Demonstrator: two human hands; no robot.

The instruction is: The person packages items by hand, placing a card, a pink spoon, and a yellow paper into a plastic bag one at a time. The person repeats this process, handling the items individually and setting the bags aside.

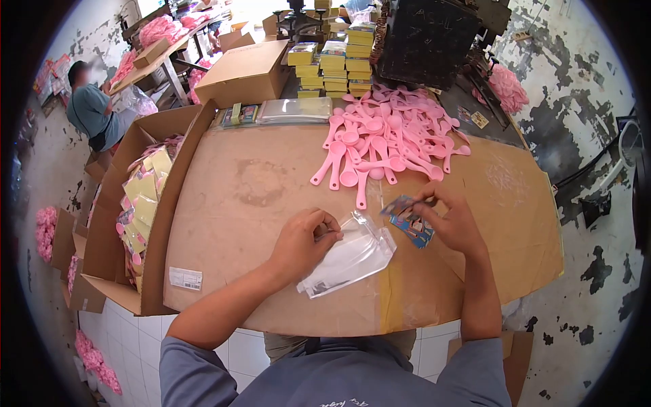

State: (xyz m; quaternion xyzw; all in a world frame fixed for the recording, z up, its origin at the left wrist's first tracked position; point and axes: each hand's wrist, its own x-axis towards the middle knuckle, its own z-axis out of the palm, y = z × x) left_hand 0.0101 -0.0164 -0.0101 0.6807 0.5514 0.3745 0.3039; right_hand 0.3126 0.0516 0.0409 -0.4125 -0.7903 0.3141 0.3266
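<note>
My left hand (303,245) is closed in a pinch at the upper edge of a clear plastic bag (352,263). The bag lies flat on the cardboard-covered table, with other clear bags seemingly under it. To its right, my right hand (453,220) grips a printed card (397,205) between thumb and fingers, slightly blurred. Beneath that card lies a small pile of blue printed cards (415,230). Beyond both hands spreads a large heap of pink plastic scoops (390,136).
An open carton (157,230) of bagged scoops with yellow cards stands left. At the back are clear bags (295,110), stacked cards (333,61), a closed box (237,71) and a black machine (427,41). Another person (91,108) sits at far left.
</note>
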